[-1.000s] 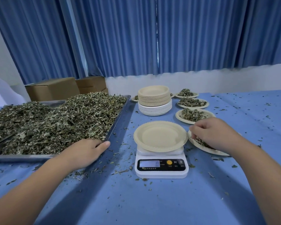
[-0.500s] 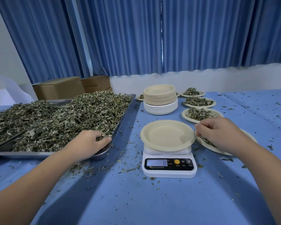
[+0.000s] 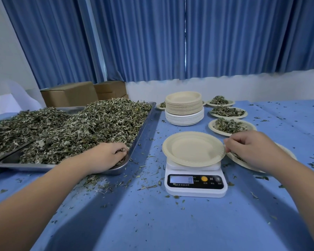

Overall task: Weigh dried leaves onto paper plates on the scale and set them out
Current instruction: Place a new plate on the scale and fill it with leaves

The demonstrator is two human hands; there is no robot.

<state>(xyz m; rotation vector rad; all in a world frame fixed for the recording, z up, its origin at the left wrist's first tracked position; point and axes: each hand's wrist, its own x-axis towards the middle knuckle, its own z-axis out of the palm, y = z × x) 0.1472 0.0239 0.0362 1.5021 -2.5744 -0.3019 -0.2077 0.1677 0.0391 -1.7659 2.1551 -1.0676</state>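
Observation:
An empty beige paper plate [image 3: 193, 148] sits on the white digital scale [image 3: 195, 185] in the middle of the blue table. My left hand [image 3: 107, 156] is in the near right corner of the metal tray [image 3: 134, 151], fingers curled into the heap of dried leaves [image 3: 83, 129]. My right hand [image 3: 250, 149] hovers just right of the scale, over a filled plate [image 3: 286, 153], with its fingers curled; whether it pinches leaves I cannot tell.
A stack of beige and white plates [image 3: 184, 109] stands behind the scale. Three filled plates [image 3: 228, 125] run in a row at the back right. Cardboard boxes [image 3: 71, 96] stand behind the tray. Leaf crumbs litter the blue cloth [image 3: 152, 223].
My left hand moved from the tray's outer rim into the tray and dug its fingers into the leaves. My right hand stayed over the filled plate beside the scale.

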